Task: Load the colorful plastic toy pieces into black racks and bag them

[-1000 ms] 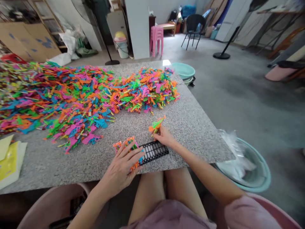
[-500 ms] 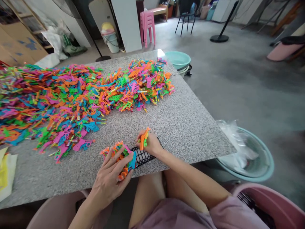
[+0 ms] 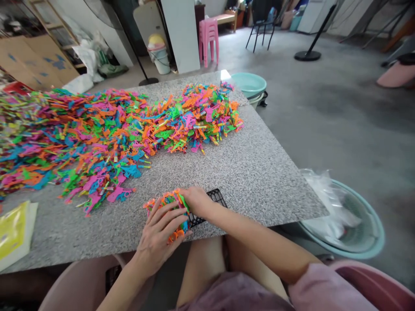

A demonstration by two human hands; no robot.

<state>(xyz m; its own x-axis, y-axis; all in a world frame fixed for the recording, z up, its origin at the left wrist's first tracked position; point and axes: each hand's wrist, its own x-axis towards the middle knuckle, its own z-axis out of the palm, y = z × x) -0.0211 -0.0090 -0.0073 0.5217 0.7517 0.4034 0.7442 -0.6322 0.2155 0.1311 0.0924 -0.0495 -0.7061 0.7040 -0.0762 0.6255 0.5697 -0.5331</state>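
Small plastic toy guns [image 3: 169, 199] in orange, green, pink and blue stand packed in a row in a black mesh basket [image 3: 218, 197] at the table's near edge. My left hand [image 3: 158, 229] lies over the row, its fingers and thumb wrapped around it. At the row's right end, my right hand [image 3: 198, 202] is closed on toy guns, a green edge showing by its fingertips. Its fingers mostly hide what they grip. The basket's right part shows bare mesh beneath my right wrist.
A big heap of similar toy guns [image 3: 106, 125] covers the table's far and left side. A yellow-and-white packet [image 3: 16, 233] lies at the left edge. Beyond the right edge stands a teal basket [image 3: 372, 224] with clear plastic bags [image 3: 327, 211]; a pink tub [image 3: 369, 280] is below.
My right hand has moved left and down with its orange and green toy guns, from above the basket to the row's end. My left hand stays on the row. The view has shifted slightly.
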